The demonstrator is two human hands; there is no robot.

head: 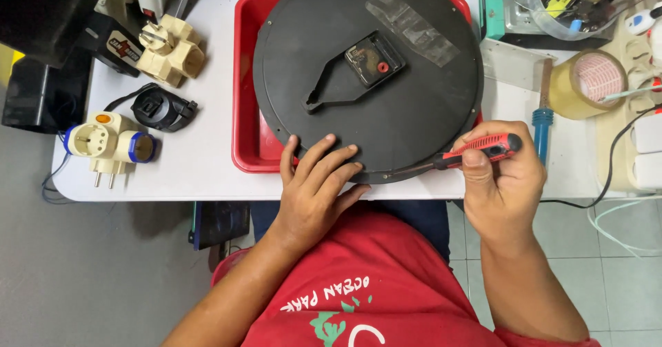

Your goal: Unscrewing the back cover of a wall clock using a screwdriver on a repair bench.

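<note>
On the clock back point(414, 85), left hand point(314, 188) flat; right hand point(503, 178) grips screwdriver point(476, 152).

Small electrical repair workbench: white table point(207, 181) carried plug adapters point(110, 143) at nine o'clock, soldering iron point(541, 130) and tape roll point(588, 83) at three, parts tub point(572, 2) at one.

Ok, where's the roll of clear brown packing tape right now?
The roll of clear brown packing tape lies at the table's far right, just right of the blue-handled tool, above the right hand.
</note>
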